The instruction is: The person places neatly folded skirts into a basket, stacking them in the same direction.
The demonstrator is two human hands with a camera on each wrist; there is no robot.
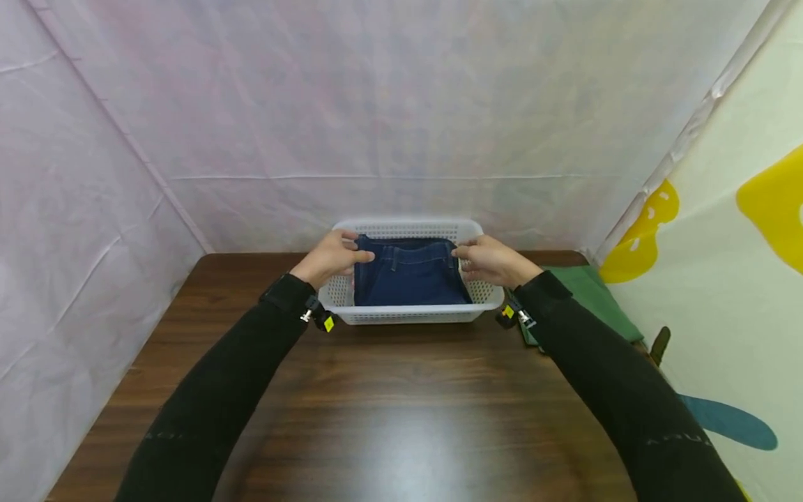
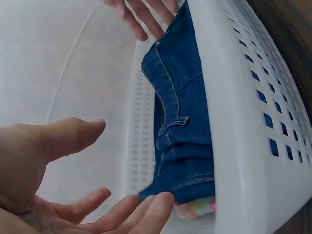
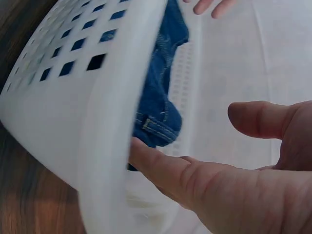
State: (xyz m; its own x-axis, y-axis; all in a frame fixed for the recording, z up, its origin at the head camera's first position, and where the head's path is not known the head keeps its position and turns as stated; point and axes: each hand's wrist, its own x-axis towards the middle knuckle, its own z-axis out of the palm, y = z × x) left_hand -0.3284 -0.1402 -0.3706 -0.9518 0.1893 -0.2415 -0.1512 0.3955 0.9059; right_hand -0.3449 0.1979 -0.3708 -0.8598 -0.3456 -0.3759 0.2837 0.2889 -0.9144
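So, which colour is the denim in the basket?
The denim is blue with pale stitching, clearest in the left wrist view.

Deep-blue denim garment (image 1: pixel 414 282) with pale stitching (image 2: pixel 195 180), white basket (image 1: pixel 409 310) in square-hole grid pattern, brown wood-grain table (image 1: pixel 401 390), green cloth (image 1: pixel 594 296), black sleeves (image 1: pixel 219 390), yellow-splotched pale wall (image 1: pixel 721 293)

The right hand (image 3: pixel 253 187) extends from the lower right, thumb apart, its fingers (image 3: pixel 163 163) stretched to the edge of a white plastic basket (image 3: pixel 105 161), just below a belt loop on the blue denim garment (image 3: pixel 156 92) inside. Square holes pierce the basket's side, beside a dark wooden counter (image 3: pixel 34 200). Fingertips of the left hand (image 3: pixel 223 8) show at the top, against a pale sheet (image 3: pixel 229 63).
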